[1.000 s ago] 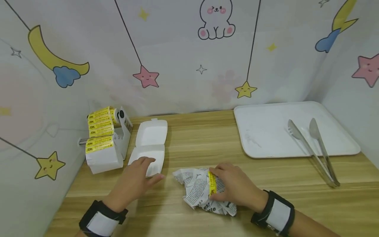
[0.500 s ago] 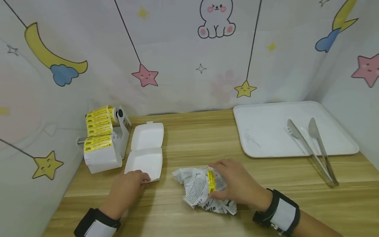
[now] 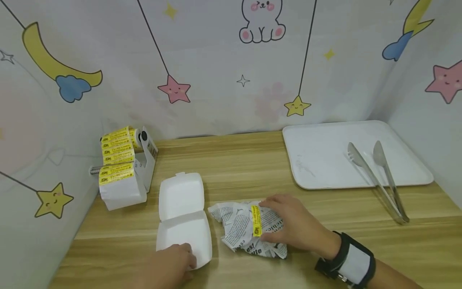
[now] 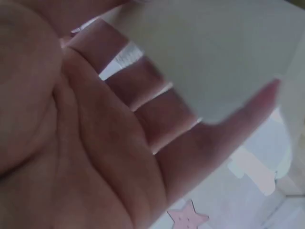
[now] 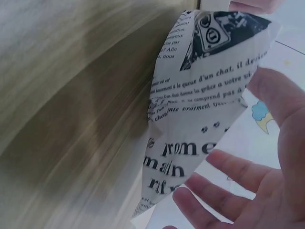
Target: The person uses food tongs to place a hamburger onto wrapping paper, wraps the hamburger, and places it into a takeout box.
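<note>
An opened white foam clamshell takeout box [image 3: 182, 196] lies on the wooden table, lid half away from me. My left hand [image 3: 169, 263] pinches its near edge; in the left wrist view the fingers [image 4: 157, 114] pass behind the white foam. To the right of the box lies a crumpled package [image 3: 236, 226] wrapped in newspaper-print paper, with a yellow sticker [image 3: 256, 220] across it. My right hand [image 3: 297, 224] rests loosely at the package's right side. In the right wrist view its fingers are spread, fingertips right at the paper [image 5: 195, 90]. What the paper wraps is hidden.
A label dispenser [image 3: 124, 168] with a roll of yellow stickers stands at the back left. At the back right lies a white tray [image 3: 314, 160], with metal tongs [image 3: 379, 184] across its front edge. A patterned cloth backdrop [image 3: 216, 52] rises behind the table [image 3: 238, 152].
My left hand has reached the foam box, taken its near edge and drawn it towards me, beside the package. My right hand has eased slightly right, uncovering more of the sticker.
</note>
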Tool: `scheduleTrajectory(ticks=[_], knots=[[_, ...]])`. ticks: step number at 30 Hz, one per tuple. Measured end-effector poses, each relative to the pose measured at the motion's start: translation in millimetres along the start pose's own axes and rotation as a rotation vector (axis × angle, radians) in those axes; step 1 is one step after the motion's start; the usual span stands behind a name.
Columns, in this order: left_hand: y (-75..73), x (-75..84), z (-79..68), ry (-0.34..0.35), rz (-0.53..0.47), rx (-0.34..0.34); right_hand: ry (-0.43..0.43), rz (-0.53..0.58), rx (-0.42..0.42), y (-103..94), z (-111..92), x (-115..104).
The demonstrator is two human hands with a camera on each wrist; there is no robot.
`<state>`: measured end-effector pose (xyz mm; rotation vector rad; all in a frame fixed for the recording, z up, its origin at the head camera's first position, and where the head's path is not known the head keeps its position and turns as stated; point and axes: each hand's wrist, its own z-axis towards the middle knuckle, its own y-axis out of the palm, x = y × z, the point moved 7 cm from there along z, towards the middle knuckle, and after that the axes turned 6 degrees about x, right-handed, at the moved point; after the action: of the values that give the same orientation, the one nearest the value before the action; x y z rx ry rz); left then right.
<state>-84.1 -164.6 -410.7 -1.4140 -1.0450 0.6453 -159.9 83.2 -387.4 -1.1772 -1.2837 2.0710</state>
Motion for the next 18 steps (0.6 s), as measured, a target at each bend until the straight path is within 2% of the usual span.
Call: scheduleTrajectory(ticks=[3,7,12,18], knots=[[6.7,12.2,4.0,0.060,-0.009,-0.026,-0.047,0.019,-0.016,2.9,0,-6],[9.4,26.4,9.9,0.138,0.015,0.029,-0.088,-0.001,-0.018,2.1,-1,-11],[9.9,41.6,15.9,0.210,0.052,0.095,-0.073,-0.009,-0.024,0.8,-4,-7],[13.9,61.8,30.2,0.283,0.061,0.093,-0.049,-0.052,-0.015,-3.7,-8,3]])
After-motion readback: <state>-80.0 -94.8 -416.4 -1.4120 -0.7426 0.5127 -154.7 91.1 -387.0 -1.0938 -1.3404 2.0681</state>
